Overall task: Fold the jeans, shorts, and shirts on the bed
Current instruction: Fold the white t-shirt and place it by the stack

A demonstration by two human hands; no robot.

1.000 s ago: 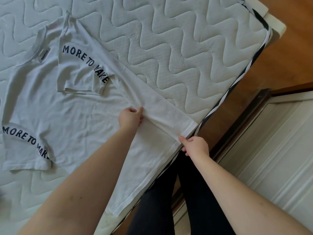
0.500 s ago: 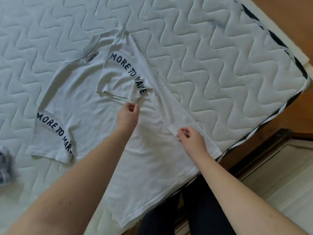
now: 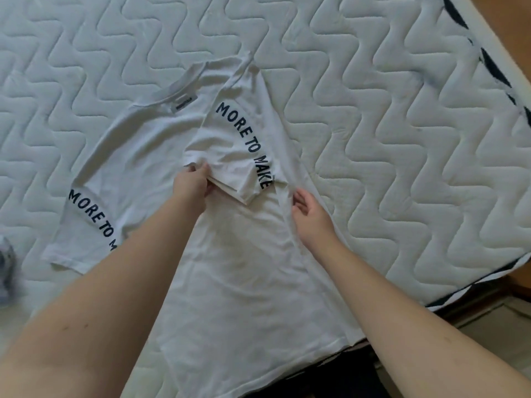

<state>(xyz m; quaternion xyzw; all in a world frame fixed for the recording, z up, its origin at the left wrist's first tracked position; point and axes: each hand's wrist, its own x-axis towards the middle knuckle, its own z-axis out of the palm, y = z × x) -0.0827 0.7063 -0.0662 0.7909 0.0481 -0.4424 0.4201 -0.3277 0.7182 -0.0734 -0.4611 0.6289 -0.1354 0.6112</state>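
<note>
Both hands have left the hem: left hand (image 3: 192, 183) now pinches the folded-in sleeve (image 3: 230, 156), right hand (image 3: 309, 209) rests loosely open on the shirt (image 3: 244, 282) edge, side fold nearly set.

white t-shirt (image 3: 149, 156) lies flat mid-frame on a quilted white mattress (image 3: 388, 124), collar toward the upper left, hem at the lower edge of the bed. one sleeve (image 3: 230, 156) printed "more to make" is folded in over the body; the other printed sleeve (image 3: 86, 225) lies spread at left. left hand (image 3: 191, 186) pinches the folded sleeve's cuff. right hand (image 3: 311, 216) rests on the shirt's folded side edge, fingers loosely curled. blurred grey item (image 3: 7, 271) at far left. wood floor (image 3: 505, 30) upper right.
</note>
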